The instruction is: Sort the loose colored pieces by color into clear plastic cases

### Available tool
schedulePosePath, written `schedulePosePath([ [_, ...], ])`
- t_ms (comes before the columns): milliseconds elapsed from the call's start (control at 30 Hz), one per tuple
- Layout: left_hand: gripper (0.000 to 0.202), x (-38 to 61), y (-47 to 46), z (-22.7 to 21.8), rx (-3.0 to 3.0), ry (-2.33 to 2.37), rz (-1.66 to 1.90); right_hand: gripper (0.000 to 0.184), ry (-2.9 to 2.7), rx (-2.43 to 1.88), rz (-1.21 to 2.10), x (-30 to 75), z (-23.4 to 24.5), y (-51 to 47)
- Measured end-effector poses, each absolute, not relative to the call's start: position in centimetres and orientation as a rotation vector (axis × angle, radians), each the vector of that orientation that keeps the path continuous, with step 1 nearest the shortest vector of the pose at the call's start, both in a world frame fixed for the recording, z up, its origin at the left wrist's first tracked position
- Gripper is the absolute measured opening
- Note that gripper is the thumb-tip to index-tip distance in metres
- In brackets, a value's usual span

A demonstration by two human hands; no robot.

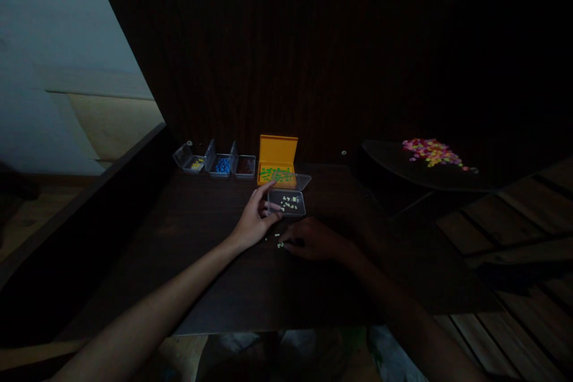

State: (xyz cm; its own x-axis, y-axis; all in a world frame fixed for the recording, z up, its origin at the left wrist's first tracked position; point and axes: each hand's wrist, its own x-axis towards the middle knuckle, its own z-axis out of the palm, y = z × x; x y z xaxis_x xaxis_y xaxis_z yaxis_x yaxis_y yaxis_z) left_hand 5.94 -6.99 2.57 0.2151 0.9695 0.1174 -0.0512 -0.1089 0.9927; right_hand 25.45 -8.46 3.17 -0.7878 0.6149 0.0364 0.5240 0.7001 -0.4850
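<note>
My left hand (255,219) holds the left side of a small clear plastic box (305,212), thumb at the near edge and fingers along the side and far corner. Its lid (304,181) stands open at the back, and several pale cream pieces (290,205) lie inside. Just in front of the box, my right hand (316,239) is low over the dark table, fingers curled and drawn together beside a few loose cream pieces (280,245). Shadow hides what its fingertips hold, if anything.
Behind the box stands an open yellow case (278,148) with green pieces. Left of it sit open clear boxes with dark red (245,165), blue (222,165) and yellow (196,164) pieces. Colourful beads (432,152) are heaped on a dark surface at right. A dark panel (286,59) rises behind.
</note>
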Motion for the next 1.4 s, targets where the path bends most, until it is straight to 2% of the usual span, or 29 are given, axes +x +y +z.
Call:
schedulePosePath([
  [633,0.073,5.9,-6.8,2.3,1.353,0.938,1.154,0.016,-2.72,-0.926,0.705,24.8,3.3,-8.8],
  [967,0.072,5.9,-6.9,2.3,1.359,0.919,1.169,0.009,-2.73,-0.998,0.596,24.1,2.6,-9.1],
  [1200,0.071,5.9,-6.8,2.1,1.373,0.921,1.166,0.018,-2.305,-0.958,0.935,25.5,4.0,-8.9],
  [1400,0.072,6.1,-7.1,2.1,1.38,0.905,1.099,0.026,-1.981,-1.208,0.685,26.7,5.1,-7.9],
])
